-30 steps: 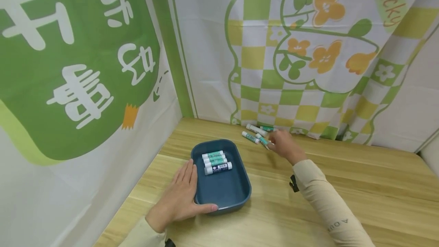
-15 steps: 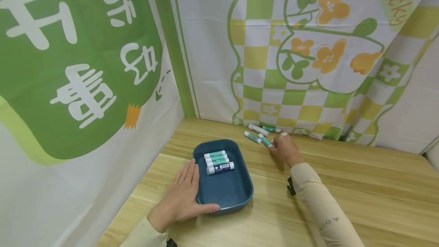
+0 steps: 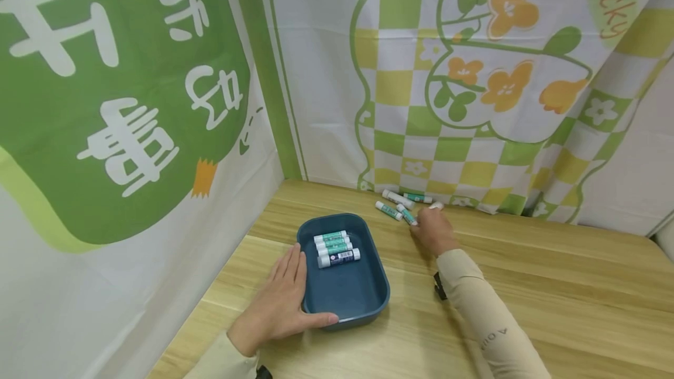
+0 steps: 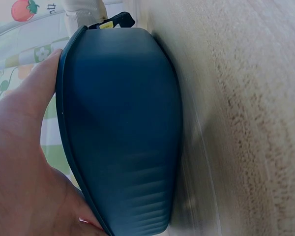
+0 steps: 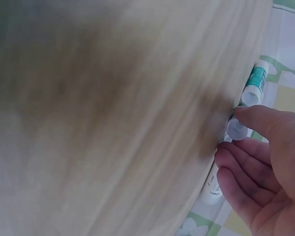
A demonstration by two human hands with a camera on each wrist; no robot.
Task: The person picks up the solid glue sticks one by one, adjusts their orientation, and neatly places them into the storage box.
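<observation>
My left hand rests along the near-left side of a blue tray, fingers straight against its wall and thumb on the front rim. In the left wrist view the tray's outer wall fills the middle. Inside lie several glue sticks side by side, green-labelled ones and a thicker dark-labelled one. At the table's back, my right hand pinches the near end of a green-labelled glue stick. Its white end shows between thumb and fingers in the right wrist view.
Around the right hand lie more glue sticks: a green one, a white one and another green one. A white end pokes out behind the hand. A printed curtain hangs along the table's back edge.
The right hand has drawn slightly nearer and its fingers have come to the end of the green glue stick. The left hand and tray keep their places; the head view has shifted slightly.
</observation>
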